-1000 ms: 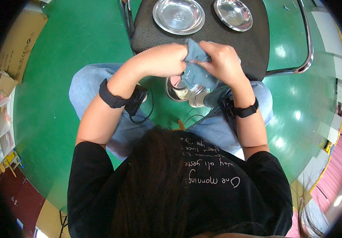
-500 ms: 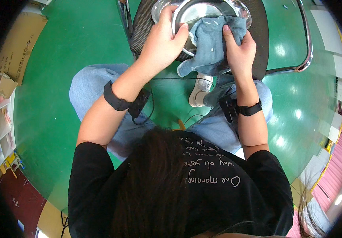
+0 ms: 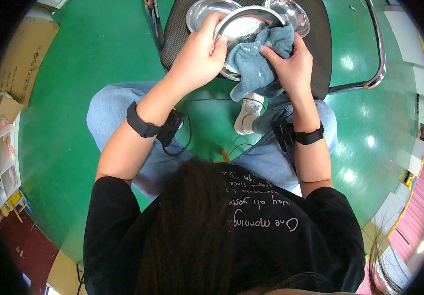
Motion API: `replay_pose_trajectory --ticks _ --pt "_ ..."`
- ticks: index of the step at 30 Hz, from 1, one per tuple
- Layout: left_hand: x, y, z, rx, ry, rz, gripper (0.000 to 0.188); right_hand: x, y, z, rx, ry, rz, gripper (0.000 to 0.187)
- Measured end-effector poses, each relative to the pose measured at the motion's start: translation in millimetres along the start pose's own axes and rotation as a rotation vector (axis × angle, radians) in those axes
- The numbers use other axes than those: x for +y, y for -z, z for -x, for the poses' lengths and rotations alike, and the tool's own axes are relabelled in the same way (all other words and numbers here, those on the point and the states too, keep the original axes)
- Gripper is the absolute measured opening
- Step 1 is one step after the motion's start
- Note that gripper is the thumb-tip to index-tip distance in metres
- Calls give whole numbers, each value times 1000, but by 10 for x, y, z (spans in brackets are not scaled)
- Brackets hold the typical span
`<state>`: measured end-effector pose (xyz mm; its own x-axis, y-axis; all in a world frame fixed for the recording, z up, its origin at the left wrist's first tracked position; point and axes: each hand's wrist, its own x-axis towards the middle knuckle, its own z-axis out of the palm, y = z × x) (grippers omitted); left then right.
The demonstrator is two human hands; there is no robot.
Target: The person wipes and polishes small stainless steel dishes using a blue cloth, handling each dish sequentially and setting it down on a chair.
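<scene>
A shiny steel bowl point(image 3: 236, 30) is tilted over a dark chair seat, its inside facing up. My left hand point(image 3: 199, 54) grips its left rim, thumb inside the edge. In my right hand point(image 3: 290, 64) is a bunched blue-grey cloth point(image 3: 258, 56), pressed against the bowl's right side and lower rim; some fingers are hidden behind it. Part of the cloth hangs below the bowl. Two more steel bowls, one at the left point(image 3: 209, 12) and one at the right point(image 3: 293, 17), rest on the seat behind the held one.
The chair point(image 3: 317, 59) has a black mesh seat and a curved chrome armrest point(image 3: 381, 54). Black cables point(image 3: 207, 100) run between my knees over the green floor point(image 3: 69, 128). A cardboard box point(image 3: 30, 54) and white shelves point(image 3: 5, 157) stand at the far left.
The held bowl has moved slightly down, uncovering more of the two bowls behind. My right hand and the cloth have shifted left and down along its side.
</scene>
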<state>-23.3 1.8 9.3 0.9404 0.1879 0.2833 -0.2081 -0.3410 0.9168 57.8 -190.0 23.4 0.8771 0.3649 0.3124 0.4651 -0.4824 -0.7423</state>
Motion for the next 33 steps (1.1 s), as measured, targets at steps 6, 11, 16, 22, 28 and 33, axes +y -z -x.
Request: replay_pose_trajectory --ticks 6,11,16,22,28,33 --pt "68 50 -3 -152 80 -35 41 -26 27 -8 17 -19 43 39" --pt "46 45 16 -285 3 -108 43 4 32 4 -72 38 32 34" --pt "107 122 -6 -467 34 -216 41 14 11 41 -212 57 15 33" --pt "52 93 30 -515 45 -200 37 -10 14 46 -369 -32 -126 30" --pt "63 58 18 -447 -18 -215 31 30 -10 6 -282 112 -88 31" --pt "83 55 -25 -361 38 -178 27 -28 -10 -13 -98 177 143 42"
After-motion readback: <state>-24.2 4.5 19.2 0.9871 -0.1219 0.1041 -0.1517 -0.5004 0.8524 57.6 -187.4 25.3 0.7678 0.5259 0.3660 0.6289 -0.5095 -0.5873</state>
